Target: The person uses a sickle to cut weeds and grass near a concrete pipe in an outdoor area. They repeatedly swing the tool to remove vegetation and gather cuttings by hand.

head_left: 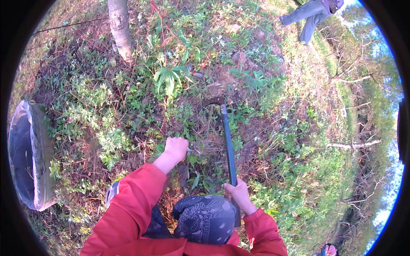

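My right hand [239, 193] grips the dark handle of a long-handled sickle [228, 144]. Its handle runs up and away from me, and the dark curved blade [215, 101] points left, low among the weeds. My left hand [176, 148] is a closed fist over the weeds [150, 140], left of the handle and apart from it. Thin stems lie against the fist, but I cannot tell whether any are inside it. Below my hands is my bent knee in dark paisley cloth [205, 220]; red sleeves cover both arms.
A broken-edged concrete pipe [45, 160] lies at the left. A tree trunk [120, 32] rises at the top left, near red stems [163, 24]. Another person in grey trousers [309, 16] stands at the upper right. Bare branches [352, 145] lie along the right side.
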Motion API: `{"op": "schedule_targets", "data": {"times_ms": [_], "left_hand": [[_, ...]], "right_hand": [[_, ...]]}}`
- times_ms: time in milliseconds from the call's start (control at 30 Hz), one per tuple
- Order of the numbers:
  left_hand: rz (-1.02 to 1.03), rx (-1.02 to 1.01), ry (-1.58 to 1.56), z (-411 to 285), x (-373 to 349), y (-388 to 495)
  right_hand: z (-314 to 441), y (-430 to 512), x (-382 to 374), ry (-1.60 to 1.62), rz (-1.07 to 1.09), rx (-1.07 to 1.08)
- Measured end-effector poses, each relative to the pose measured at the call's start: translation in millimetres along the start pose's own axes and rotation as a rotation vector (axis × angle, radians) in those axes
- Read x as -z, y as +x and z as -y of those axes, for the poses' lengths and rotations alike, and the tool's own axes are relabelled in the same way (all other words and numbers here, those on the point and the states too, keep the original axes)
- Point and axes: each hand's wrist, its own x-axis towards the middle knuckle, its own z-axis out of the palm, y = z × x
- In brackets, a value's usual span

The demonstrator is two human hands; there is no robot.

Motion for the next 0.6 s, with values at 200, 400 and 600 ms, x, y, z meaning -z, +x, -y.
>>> {"op": "schedule_targets", "data": {"times_ms": [200,400,600], "left_hand": [[0.023,0.01,-0.02,5,-1,1],[0.015,-0.001,-0.057,6,2,-1],[-0.015,-0.027,-0.087,10,12,-10]], "right_hand": [[-3,3,-2,0.035,0.015,-0.035],[7,0,-6,0.098,0.053,-0.074],[26,-6,-6,0.09,0.077,-0.114]]}}
